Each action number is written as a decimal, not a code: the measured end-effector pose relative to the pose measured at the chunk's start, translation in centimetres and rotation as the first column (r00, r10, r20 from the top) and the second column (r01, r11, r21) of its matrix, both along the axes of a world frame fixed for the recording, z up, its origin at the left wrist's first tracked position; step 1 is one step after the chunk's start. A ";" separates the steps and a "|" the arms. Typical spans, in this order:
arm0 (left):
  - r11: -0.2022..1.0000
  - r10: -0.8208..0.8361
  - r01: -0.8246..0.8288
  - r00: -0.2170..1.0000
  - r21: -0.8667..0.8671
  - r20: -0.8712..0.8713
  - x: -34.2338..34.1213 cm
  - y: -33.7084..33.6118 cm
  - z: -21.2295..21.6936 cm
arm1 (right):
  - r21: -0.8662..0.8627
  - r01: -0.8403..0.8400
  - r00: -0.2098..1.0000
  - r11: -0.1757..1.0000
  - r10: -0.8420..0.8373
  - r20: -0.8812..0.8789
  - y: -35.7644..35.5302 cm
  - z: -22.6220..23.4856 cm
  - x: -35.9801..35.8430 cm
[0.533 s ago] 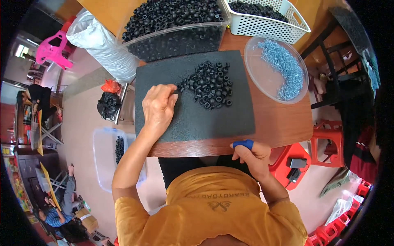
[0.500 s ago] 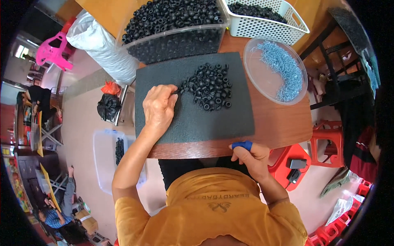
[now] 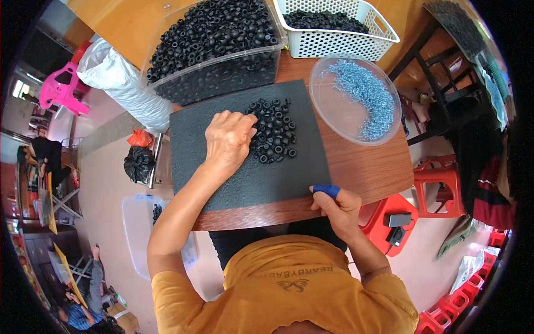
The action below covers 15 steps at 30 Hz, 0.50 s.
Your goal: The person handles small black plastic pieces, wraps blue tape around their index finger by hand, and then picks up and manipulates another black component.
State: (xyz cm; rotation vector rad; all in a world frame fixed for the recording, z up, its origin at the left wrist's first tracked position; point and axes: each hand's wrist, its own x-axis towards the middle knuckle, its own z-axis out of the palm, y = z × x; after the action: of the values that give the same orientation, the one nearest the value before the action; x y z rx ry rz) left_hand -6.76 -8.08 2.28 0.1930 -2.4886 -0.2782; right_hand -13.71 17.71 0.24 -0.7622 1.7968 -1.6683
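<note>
Small black ring-shaped rubber pieces (image 3: 276, 133) lie in a loose pile on a dark grey mat (image 3: 194, 133). My left hand (image 3: 229, 139) is at the pile's left edge, fingers curled down and closed against the nearest pieces; what the fingertips hold is hidden. Low at the mat's front right corner, by the table edge, is my right hand (image 3: 338, 209), closed in a pinch. Blue tape wraps one of its fingers. A tiny dark spot shows at that fingertip, too small to name. A round clear tray (image 3: 328, 119) holds small light-blue pieces (image 3: 367, 97).
Behind the mat stand a clear plastic bin (image 3: 217, 64) heaped with black pieces and a white perforated basket (image 3: 334, 50) of similar ones. Left are a white sack (image 3: 122, 83) and a clear floor box (image 3: 133, 239). Red stools (image 3: 439, 183) stand right; other people sit far left.
My left hand has shifted right, up against the pile, which is now more compact. My right hand stays pinched near the mat's front corner. The whole view has turned slightly.
</note>
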 end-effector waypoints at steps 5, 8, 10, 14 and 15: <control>0.997 -0.062 0.063 0.998 -0.041 0.014 -1.5 0.5 0.8 | -0.001 0.125 0.989 0.992 -0.125 0.076 0.1 0.3 -1.6; 0.989 -0.129 0.131 0.991 -0.074 0.029 -3.3 1.7 0.9 | -0.030 0.157 0.978 0.987 -0.151 0.141 0.2 -0.4 -2.1; 0.983 -0.136 0.146 0.986 -0.109 0.096 -4.5 2.3 0.6 | -0.030 0.162 0.972 0.986 -0.155 0.177 0.2 -0.7 -2.1; 0.987 -0.121 0.140 0.968 -0.075 0.218 -5.0 2.2 0.0 | -0.009 0.108 0.980 0.994 -0.105 0.169 0.1 -0.1 -2.1; 0.989 -0.114 0.132 0.970 -0.069 0.215 -5.1 2.2 -0.1 | 0.007 0.078 0.979 0.997 -0.078 0.188 0.2 0.0 -2.4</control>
State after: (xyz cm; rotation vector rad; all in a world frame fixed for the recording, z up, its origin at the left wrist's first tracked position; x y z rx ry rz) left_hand -11.88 -5.89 2.13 0.0345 -2.7220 -0.2138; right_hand -16.11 17.95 0.26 -0.5208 1.7135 -1.7290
